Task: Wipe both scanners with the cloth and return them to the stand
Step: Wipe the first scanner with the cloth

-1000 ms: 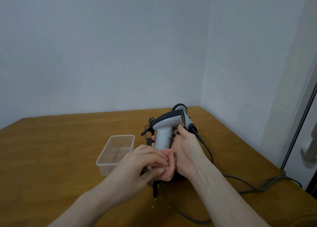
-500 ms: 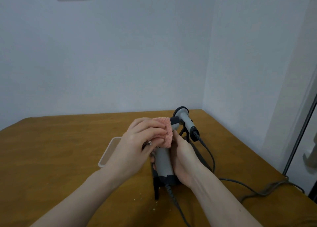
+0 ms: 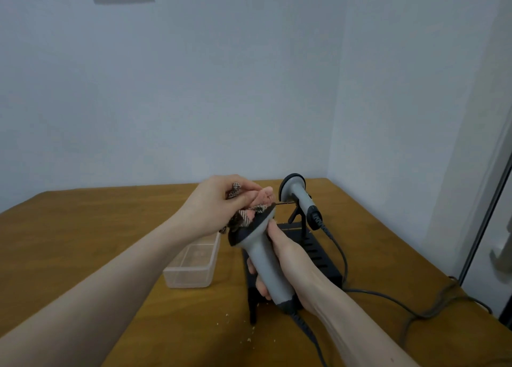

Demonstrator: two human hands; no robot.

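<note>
- Wooden table spread beneath both hands, with pale crumbs scattered on it just below the right-hand grip.
- Black stand directly under and behind the right hand's grip, its slotted base flat on the table.
- Clear plastic container left of the grip, below the left forearm, resting on the table.
- Held scanner lifted off the stand, grey handle tilted, black head up and to the left, cable end down toward the wearer.
- Second scanner beyond and to the right of the grip, seated on the stand's upright, head pointing away, handle slanting down to the right.
- Grey cables trailing right of the grip across the table toward the far edge.
- Right hand wrapped tight around the held scanner's handle, fingers closed on it from the right side.
- Left hand above the grip, fingers pinched together on the cloth.
- Cloth, pink with a checked border, bunched and pressed onto the black head of the held scanner.
</note>
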